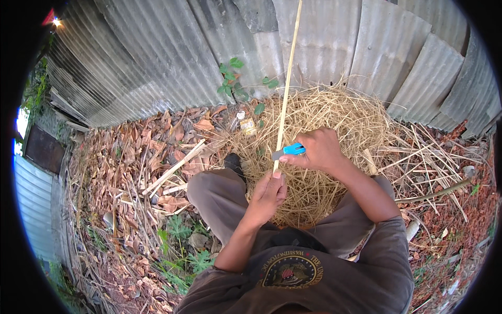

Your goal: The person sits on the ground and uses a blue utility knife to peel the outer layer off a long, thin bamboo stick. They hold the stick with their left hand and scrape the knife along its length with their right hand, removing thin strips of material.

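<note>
A long, thin, pale strip of split bamboo or wood (285, 104) runs up and away from my hands toward the metal fence. My left hand (269, 193) pinches its near end between thumb and fingers. Just above that, my right hand (319, 150) grips a blue-handled utility knife (294, 149). The grey blade lies across the strip, touching or very near it, a short way from my left thumb. Below both hands spreads a heap of straw-like shavings (324, 112), between and beyond my bent legs.
Corrugated metal sheets (324, 42) form a fence ahead. Split pale sticks (174, 167) lie on dry leaves at left. Thin strips (436, 162) and a brown branch (436, 193) lie at right. A green plant (228, 78) grows by the fence.
</note>
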Motion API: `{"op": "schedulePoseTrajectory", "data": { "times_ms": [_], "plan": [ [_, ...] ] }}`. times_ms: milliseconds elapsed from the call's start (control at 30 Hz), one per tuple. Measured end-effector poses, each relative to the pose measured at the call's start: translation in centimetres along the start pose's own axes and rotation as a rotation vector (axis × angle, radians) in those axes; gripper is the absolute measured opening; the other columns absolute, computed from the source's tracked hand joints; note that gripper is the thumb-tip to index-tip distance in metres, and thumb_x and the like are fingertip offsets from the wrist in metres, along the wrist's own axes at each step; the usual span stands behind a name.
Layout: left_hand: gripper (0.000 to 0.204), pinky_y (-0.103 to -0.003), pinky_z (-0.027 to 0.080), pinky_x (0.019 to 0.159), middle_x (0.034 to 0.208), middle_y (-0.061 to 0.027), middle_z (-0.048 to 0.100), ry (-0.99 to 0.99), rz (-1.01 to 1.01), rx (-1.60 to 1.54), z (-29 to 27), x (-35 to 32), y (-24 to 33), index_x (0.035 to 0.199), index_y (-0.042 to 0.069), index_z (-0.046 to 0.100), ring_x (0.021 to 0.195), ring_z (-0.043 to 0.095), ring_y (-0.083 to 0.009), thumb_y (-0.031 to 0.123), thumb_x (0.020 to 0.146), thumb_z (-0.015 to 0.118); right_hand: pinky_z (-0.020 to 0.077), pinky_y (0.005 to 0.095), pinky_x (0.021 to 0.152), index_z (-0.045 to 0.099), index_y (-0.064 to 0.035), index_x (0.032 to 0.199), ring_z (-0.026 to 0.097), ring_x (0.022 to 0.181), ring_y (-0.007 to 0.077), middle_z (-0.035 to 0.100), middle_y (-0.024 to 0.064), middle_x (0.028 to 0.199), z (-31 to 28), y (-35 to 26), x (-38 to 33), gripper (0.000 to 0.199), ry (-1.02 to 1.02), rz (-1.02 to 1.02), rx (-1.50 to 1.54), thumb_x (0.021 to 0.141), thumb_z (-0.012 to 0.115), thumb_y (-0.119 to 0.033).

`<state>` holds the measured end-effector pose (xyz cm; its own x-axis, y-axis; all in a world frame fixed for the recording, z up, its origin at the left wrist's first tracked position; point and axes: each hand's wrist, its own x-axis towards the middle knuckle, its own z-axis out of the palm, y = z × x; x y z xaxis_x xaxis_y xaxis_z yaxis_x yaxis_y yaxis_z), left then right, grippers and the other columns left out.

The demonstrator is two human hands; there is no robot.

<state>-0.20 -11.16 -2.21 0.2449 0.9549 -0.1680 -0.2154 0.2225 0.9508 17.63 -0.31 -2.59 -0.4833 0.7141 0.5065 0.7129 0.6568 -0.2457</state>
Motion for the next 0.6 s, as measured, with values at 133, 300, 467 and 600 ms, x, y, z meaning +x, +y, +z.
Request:
{"op": "schedulePoseTrajectory", "data": {
  "times_ms": [133,300,467,600],
  "plan": [
    [0.033,-0.023,0.023,0.045,0.059,0.0032,0.033,0.007,0.056,0.104,0.7,-0.3,0.5,0.077,0.01,0.035,0.05,0.027,-0.0054,0.03,0.104,0.035,0.0417,0.0376,0.041,0.053,-0.0095,0.053,0.052,0.037,0.0245,0.045,0.0062,0.04,0.1,1.4,0.5,0.07,0.086,0.023,-0.055,0.075,0.054,-0.076],
    [0.033,-0.024,0.031,0.051,0.062,0.0017,0.037,-0.023,0.051,0.254,0.2,-1.6,0.4,0.083,0.006,0.04,0.055,0.034,-0.0069,0.03,0.105,0.034,0.0404,0.0373,0.039,0.052,-0.0104,0.053,0.052,0.037,0.0237,0.046,0.0056,0.04,0.2,0.7,0.3,0.069,0.038,0.017,-0.05,0.075,0.055,-0.075],
    [0.033,-0.024,0.032,0.051,0.062,0.002,0.037,-0.016,0.072,0.295,0.5,-3.1,0.5,0.081,0.007,0.04,0.055,0.034,-0.0069,0.027,0.105,0.034,0.0392,0.0345,0.037,0.058,-0.0098,0.053,0.051,0.035,0.0219,0.047,0.0054,0.04,0.2,1.5,0.8,0.073,0.111,0.083,-0.067,0.077,0.05,-0.078],
    [0.035,-0.023,0.03,0.049,0.06,0.0029,0.036,-0.024,0.084,0.315,0.6,-4.8,0.4,0.077,0.008,0.04,0.053,0.033,-0.006,0.027,0.105,0.033,0.0388,0.0344,0.037,0.058,-0.0104,0.053,0.051,0.035,0.0215,0.047,0.0056,0.04,0.0,3.9,1.3,0.071,0.1,0.177,-0.103,0.078,0.05,-0.077]
  ]
}}
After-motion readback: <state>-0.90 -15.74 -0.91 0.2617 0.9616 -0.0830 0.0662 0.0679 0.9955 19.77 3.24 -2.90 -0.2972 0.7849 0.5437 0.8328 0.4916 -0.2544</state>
